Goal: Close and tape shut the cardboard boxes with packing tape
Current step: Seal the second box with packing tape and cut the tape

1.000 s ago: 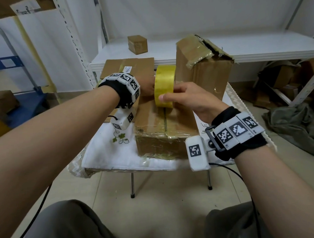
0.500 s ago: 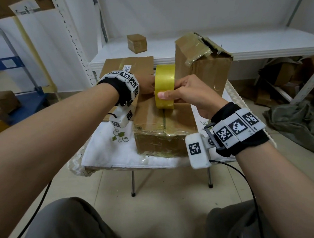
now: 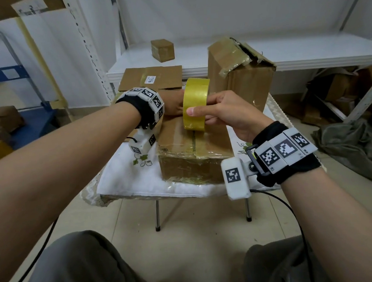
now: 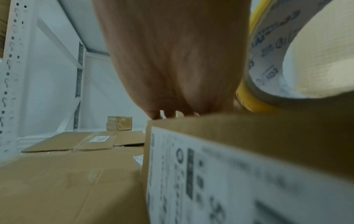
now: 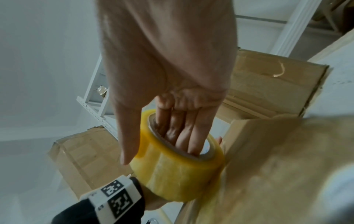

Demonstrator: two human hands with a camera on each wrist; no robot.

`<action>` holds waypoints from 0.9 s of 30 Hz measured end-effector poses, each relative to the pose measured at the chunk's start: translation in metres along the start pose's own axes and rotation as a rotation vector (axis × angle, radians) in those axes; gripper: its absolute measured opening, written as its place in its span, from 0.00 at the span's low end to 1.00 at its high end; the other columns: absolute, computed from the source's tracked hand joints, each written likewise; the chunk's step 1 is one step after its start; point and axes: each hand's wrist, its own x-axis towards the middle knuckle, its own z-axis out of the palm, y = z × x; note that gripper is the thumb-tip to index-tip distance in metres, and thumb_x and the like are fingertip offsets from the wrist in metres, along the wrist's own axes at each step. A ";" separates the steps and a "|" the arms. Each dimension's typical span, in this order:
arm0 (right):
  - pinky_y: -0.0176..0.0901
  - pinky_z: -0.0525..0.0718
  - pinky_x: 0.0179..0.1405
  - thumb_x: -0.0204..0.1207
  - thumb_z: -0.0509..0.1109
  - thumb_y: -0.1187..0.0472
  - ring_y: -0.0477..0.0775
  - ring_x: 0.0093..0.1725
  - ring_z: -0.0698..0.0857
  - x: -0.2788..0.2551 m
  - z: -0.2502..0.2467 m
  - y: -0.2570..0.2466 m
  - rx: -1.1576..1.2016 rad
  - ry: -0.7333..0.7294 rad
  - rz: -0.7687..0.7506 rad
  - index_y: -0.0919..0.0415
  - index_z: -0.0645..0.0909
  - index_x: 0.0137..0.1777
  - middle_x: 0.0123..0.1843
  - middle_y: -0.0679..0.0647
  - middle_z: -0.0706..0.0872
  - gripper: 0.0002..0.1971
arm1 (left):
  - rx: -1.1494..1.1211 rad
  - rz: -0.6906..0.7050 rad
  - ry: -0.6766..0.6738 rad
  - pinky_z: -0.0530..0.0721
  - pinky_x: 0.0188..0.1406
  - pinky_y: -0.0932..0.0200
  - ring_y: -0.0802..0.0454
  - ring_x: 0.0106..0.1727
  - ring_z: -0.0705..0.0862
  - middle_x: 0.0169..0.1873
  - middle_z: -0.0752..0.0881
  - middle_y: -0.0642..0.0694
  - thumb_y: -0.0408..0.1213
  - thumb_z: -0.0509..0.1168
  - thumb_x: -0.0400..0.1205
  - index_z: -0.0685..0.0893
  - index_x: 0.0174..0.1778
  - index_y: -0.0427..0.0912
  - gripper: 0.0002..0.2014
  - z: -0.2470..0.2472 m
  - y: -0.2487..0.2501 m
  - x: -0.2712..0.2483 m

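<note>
A brown cardboard box [image 3: 180,139] lies on the small table, flaps closed, with glossy tape along its centre seam. A yellow tape roll [image 3: 195,102] stands on edge over that seam. My right hand [image 3: 213,112] grips the roll, thumb on the outer face and fingers [image 5: 180,133] pushed through the core of the tape roll [image 5: 178,174]. My left hand [image 3: 173,105] lies palm-down on the box top just behind the roll, mostly hidden by it. In the left wrist view the left hand [image 4: 172,60] presses flat on the box [image 4: 229,166], fingertips at the far edge, beside the tape roll [image 4: 268,53].
A tall box with a torn, taped top [image 3: 240,83] stands at the table's back right. Flattened cardboard [image 3: 150,78] lies behind on the left. A small box [image 3: 162,50] sits on the white shelf [image 3: 305,54]. The table's white cloth [image 3: 127,179] hangs over the front edge.
</note>
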 end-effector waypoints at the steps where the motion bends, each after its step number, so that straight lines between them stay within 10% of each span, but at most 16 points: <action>1: 0.27 0.84 0.42 0.74 0.81 0.58 0.43 0.49 0.92 -0.001 0.001 0.001 -0.008 0.000 -0.008 0.59 0.91 0.56 0.52 0.52 0.95 0.11 | -0.031 0.048 0.019 0.70 0.71 0.57 0.45 0.72 0.77 0.72 0.78 0.37 0.32 0.62 0.88 0.72 0.77 0.31 0.21 0.002 -0.001 0.000; 5: 0.32 0.85 0.55 0.74 0.81 0.54 0.50 0.58 0.91 0.000 -0.002 0.004 0.020 0.064 -0.019 0.64 0.92 0.54 0.55 0.56 0.94 0.14 | -0.197 0.212 -0.045 0.71 0.67 0.74 0.77 0.63 0.77 0.59 0.81 0.47 0.43 0.64 0.87 0.78 0.68 0.37 0.17 0.004 -0.014 0.008; 8: 0.22 0.80 0.37 0.77 0.78 0.48 0.38 0.51 0.90 -0.003 -0.005 0.005 0.037 0.141 0.028 0.61 0.91 0.57 0.56 0.51 0.94 0.17 | -0.429 0.014 0.127 0.61 0.84 0.44 0.47 0.86 0.59 0.87 0.56 0.43 0.62 0.65 0.82 0.58 0.87 0.53 0.40 0.009 -0.040 0.006; 11: 0.31 0.78 0.38 0.79 0.76 0.52 0.33 0.39 0.85 -0.003 -0.010 0.007 0.075 0.179 0.088 0.53 0.88 0.57 0.51 0.43 0.91 0.10 | -0.630 -0.310 0.182 0.86 0.60 0.49 0.45 0.67 0.82 0.74 0.78 0.42 0.72 0.68 0.71 0.75 0.78 0.48 0.44 0.014 -0.057 -0.010; 14: 0.40 0.79 0.44 0.78 0.77 0.53 0.41 0.44 0.85 -0.003 -0.010 0.006 0.078 0.164 0.132 0.51 0.88 0.57 0.52 0.43 0.92 0.09 | -0.784 -0.397 -0.111 0.85 0.38 0.55 0.46 0.48 0.86 0.54 0.83 0.41 0.76 0.62 0.70 0.81 0.62 0.47 0.38 0.024 -0.055 -0.028; 19: 0.41 0.82 0.49 0.77 0.78 0.57 0.42 0.46 0.90 -0.003 -0.005 0.010 0.137 0.167 0.100 0.52 0.90 0.53 0.51 0.45 0.94 0.06 | -0.981 -0.397 -0.313 0.80 0.54 0.52 0.44 0.49 0.78 0.45 0.79 0.41 0.79 0.66 0.64 0.79 0.42 0.43 0.37 0.049 -0.053 -0.032; 23: 0.41 0.81 0.42 0.78 0.77 0.58 0.38 0.29 0.86 -0.005 -0.009 0.009 0.189 0.204 0.082 0.55 0.88 0.53 0.36 0.43 0.90 0.06 | -1.225 -0.385 -0.276 0.71 0.55 0.49 0.44 0.53 0.70 0.48 0.75 0.41 0.72 0.76 0.60 0.82 0.50 0.43 0.38 0.060 -0.057 -0.032; 27: 0.48 0.81 0.50 0.79 0.76 0.57 0.44 0.37 0.88 -0.007 -0.013 0.007 0.189 0.167 0.052 0.57 0.88 0.57 0.43 0.48 0.93 0.09 | -1.344 -0.385 -0.210 0.75 0.56 0.48 0.42 0.56 0.73 0.54 0.77 0.38 0.68 0.74 0.65 0.81 0.58 0.40 0.37 0.068 -0.054 -0.035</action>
